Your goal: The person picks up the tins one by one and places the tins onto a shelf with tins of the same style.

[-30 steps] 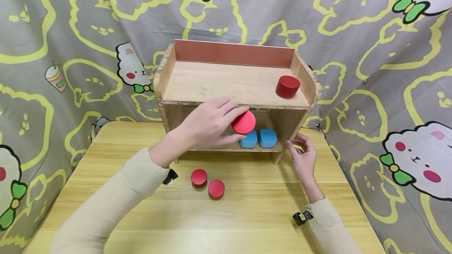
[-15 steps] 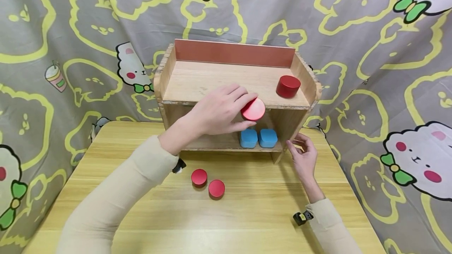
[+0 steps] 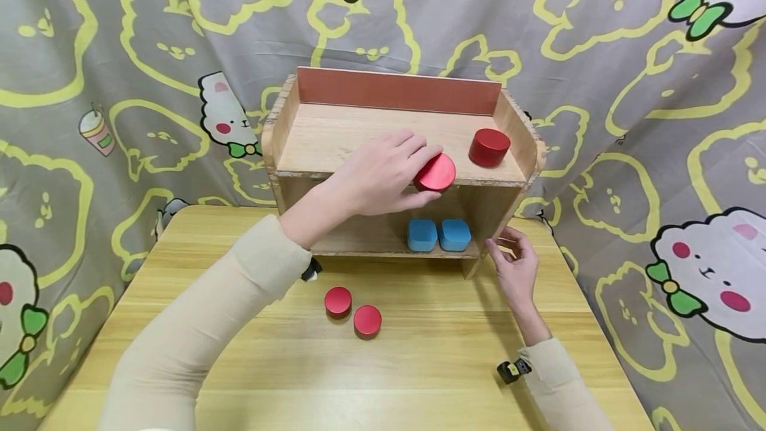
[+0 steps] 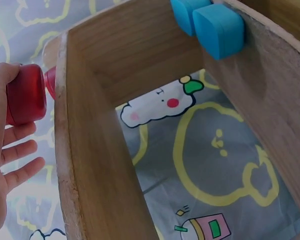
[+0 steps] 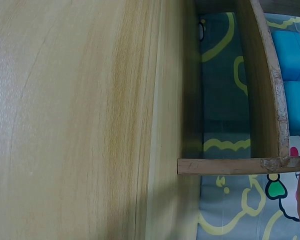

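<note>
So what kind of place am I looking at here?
Probably a small indoor booth, perhaps set up for tabletop work: a grey fabric curtain with yellow cartoon outlines surrounds the back and sides of a yellowish wood-grain table, where a small two-level wooden shelf stands.

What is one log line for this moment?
left hand: holds red cylinder | right hand: at shelf unit | lower board: two blue blocks | table: two other red cylinders
</note>
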A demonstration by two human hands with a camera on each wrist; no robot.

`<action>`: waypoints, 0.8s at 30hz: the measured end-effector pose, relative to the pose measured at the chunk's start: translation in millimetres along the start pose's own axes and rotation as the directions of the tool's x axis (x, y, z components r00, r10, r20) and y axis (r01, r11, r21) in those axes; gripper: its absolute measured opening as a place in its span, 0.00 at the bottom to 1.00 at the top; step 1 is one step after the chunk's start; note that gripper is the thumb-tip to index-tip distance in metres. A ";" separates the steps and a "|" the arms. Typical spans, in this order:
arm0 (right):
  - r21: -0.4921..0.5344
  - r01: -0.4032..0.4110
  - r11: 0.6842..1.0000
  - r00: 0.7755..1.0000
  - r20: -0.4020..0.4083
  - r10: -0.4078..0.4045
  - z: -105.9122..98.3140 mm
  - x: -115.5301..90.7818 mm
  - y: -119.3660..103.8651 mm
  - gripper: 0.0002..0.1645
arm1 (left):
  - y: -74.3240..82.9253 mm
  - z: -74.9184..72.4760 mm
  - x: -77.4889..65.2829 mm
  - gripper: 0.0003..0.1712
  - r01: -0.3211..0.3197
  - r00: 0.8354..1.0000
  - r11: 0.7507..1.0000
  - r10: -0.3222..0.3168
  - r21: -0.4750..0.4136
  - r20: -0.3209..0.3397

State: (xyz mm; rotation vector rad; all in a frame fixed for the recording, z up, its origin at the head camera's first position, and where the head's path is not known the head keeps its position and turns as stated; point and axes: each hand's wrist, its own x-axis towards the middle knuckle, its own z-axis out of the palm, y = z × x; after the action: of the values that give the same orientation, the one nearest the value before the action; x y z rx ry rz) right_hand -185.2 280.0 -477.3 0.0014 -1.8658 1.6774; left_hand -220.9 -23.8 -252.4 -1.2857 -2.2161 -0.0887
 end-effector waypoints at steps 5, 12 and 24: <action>0.003 -0.002 1.000 1.000 0.000 0.002 -0.1 -0.2 -0.3 0.21 | -1.8 -1.0 5.7 0.35 0.011 0.999 1.000 -0.012 0.015 0.050; 0.005 -0.004 1.000 1.000 -0.001 0.004 0.1 -0.4 -0.1 0.21 | -2.8 0.3 10.9 0.35 0.031 0.996 0.998 -0.035 0.045 0.087; 0.010 -0.002 1.000 1.000 0.000 0.002 0.0 -1.1 -0.2 0.21 | -2.7 1.3 19.7 0.33 0.059 0.991 0.996 -0.066 0.065 0.116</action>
State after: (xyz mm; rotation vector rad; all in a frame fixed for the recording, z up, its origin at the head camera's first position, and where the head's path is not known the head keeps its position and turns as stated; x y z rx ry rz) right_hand -184.3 279.6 -477.6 0.0031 -1.8579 1.6878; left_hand -231.1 -9.5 -242.9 -1.2168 -2.3405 0.0326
